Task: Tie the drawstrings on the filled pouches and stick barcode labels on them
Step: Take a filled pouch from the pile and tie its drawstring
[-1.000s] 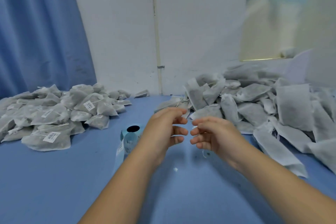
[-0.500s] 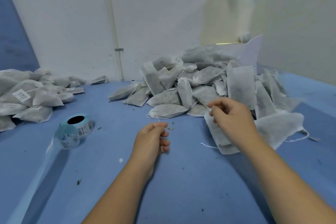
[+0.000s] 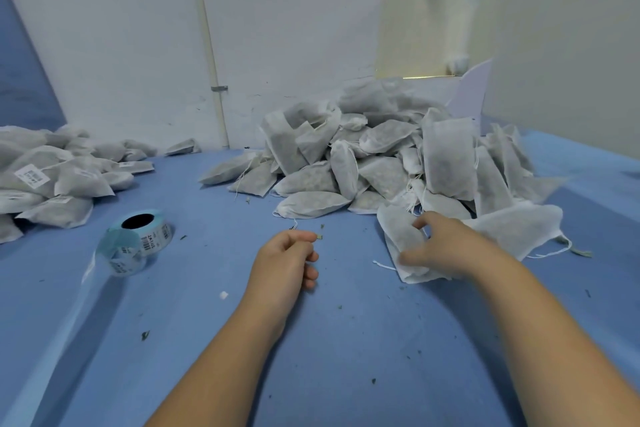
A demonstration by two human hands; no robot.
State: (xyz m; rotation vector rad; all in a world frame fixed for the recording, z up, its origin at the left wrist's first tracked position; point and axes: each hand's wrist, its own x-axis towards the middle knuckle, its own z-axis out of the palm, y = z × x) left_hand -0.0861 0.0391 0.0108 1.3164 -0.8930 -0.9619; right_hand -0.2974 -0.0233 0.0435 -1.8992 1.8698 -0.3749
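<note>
A big heap of white filled pouches (image 3: 384, 156) with loose drawstrings lies at the back right of the blue table. My right hand (image 3: 440, 243) rests on the nearest pouch (image 3: 398, 236) at the heap's front edge, fingers spread and curling over it. My left hand (image 3: 287, 260) hovers at the table's middle, fingers loosely curled, with a tiny scrap at its fingertips. The roll of barcode labels (image 3: 138, 239) stands to the left of that hand, its backing strip trailing toward me. Labelled pouches (image 3: 52, 180) are piled at the far left.
The blue table top (image 3: 346, 340) is sprinkled with small dark crumbs and a white scrap (image 3: 223, 295). A white wall with a thin pipe (image 3: 207, 45) closes the back. A blurred person stands behind the heap at the upper right.
My view swung right toward the unlabelled heap. My right hand dropped from above the heap onto the nearest pouch. My left hand stayed near the middle, fingers curled.
</note>
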